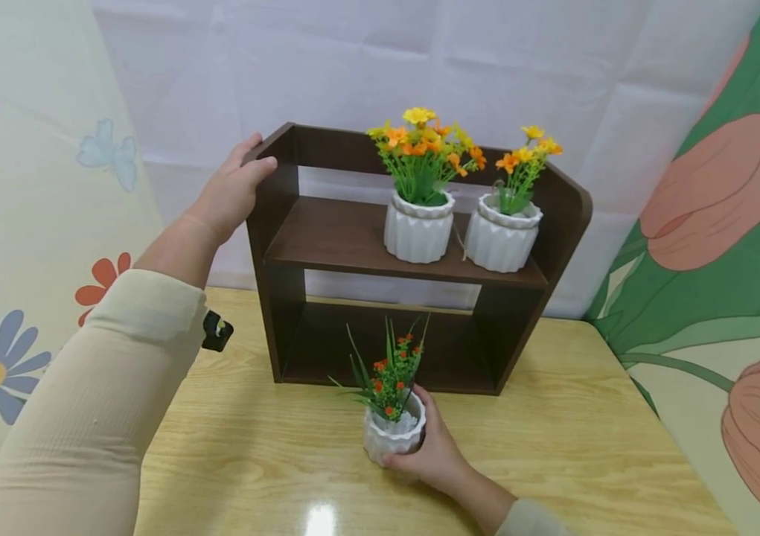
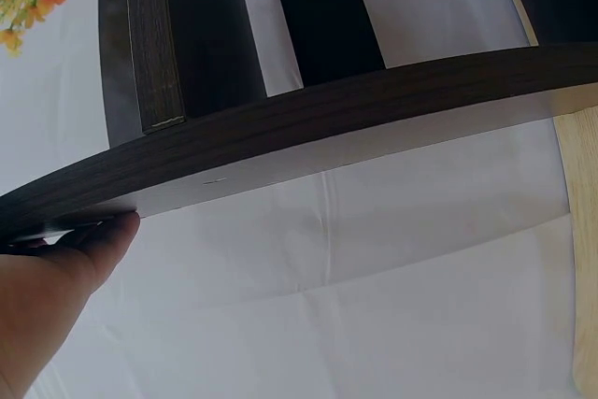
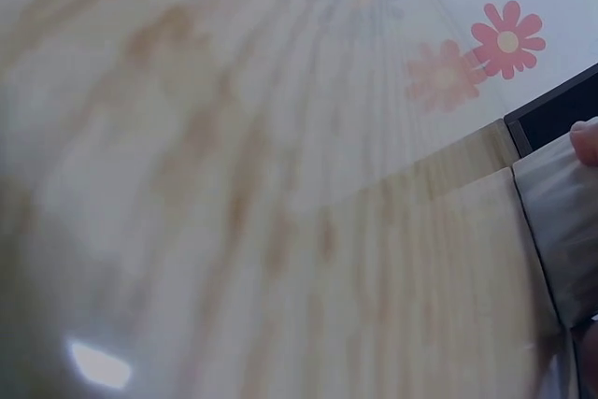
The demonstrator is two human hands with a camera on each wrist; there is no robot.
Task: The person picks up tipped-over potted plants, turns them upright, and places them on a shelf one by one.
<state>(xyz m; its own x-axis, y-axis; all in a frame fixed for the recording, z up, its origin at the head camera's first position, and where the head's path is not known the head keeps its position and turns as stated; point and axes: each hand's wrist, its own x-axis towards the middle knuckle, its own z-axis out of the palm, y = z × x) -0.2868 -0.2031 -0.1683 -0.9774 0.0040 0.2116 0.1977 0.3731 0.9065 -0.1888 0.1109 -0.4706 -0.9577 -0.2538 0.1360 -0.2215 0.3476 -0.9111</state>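
Note:
A dark brown two-tier shelf (image 1: pixel 346 232) stands on the wooden table. My left hand (image 1: pixel 235 186) grips the top of its left side panel, thumb on the inner face and fingers outside. In the left wrist view that hand (image 2: pixel 56 277) is at the underside of the dark panel (image 2: pixel 308 123). My right hand (image 1: pixel 436 450) holds a white fluted flowerpot (image 1: pixel 389 441) with small red flowers and grass blades, in front of the shelf. The thumb is at the pot's front and fingers wrap its right side. The right wrist view shows only part of the white pot (image 3: pixel 561 221) at its edge.
Two white pots with orange and yellow flowers, one left (image 1: pixel 417 227) and one right (image 1: pixel 503 234), sit on the upper tier's right half. A small black object (image 1: pixel 216 332) shows beside the left sleeve. A white cloth (image 1: pixel 353 59) hangs behind; flower-printed cloths flank the table (image 1: pixel 574 447).

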